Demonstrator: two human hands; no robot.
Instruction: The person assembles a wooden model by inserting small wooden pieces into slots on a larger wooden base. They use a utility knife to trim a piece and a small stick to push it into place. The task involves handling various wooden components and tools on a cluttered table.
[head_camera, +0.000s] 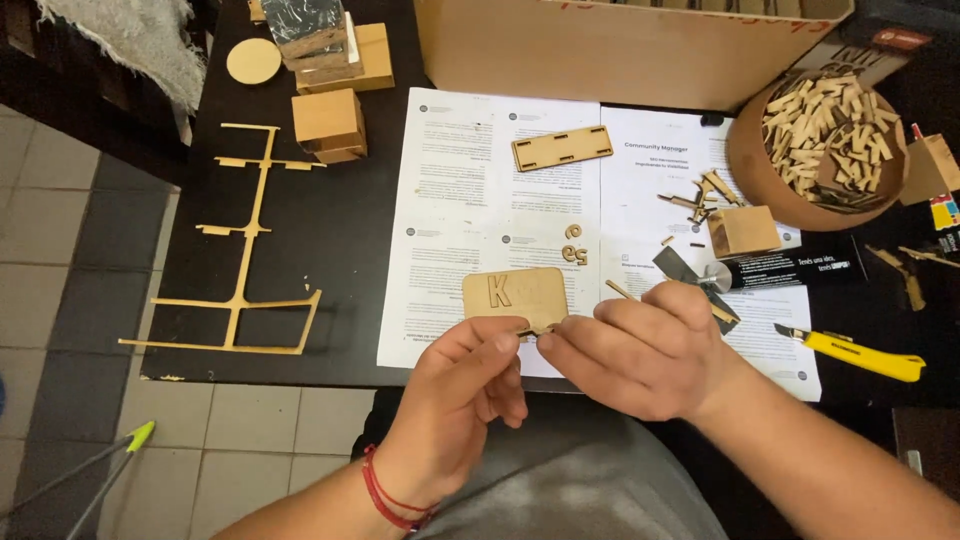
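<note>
Item in hand: wooden plate (515, 297), thin, rounded corners, a cut-out letter showing near its left end; held low over the near edge of the table (330, 230), above the printed sheets (470, 200).
Left hand (468, 385): grip pinched on the plate's lower edge, thumb and forefinger closed on it; red cord at the wrist.
Right hand (640, 350): grip meets the same lower edge from the right, fingertips drawn together there; whether a small piece sits between them I cannot tell.
Done, as judged: one letter stands in the plate; the remainder of its face looks plain.
Left to do, as judged: two small cut characters (574, 245) lie loose on the sheets just above the plate, not yet fitted.
Second plate: slotted rectangular panel (562, 147), lying flat further up the sheets, untouched.
Stock: round bowl (755, 165) heaped with small wooden offcuts, far right; a few strays beside it.
Blocks: small wooden cube (743, 231) right of the sheets; larger wooden boxes (330, 120) at upper left.
Waste: cut-out frame strip (245, 250), left of the sheets.
Tools: yellow utility knife (865, 355), right, well apart from both hands; black tube (790, 270) near it.
Backdrop: cardboard box (600, 50) along the far edge.
</note>
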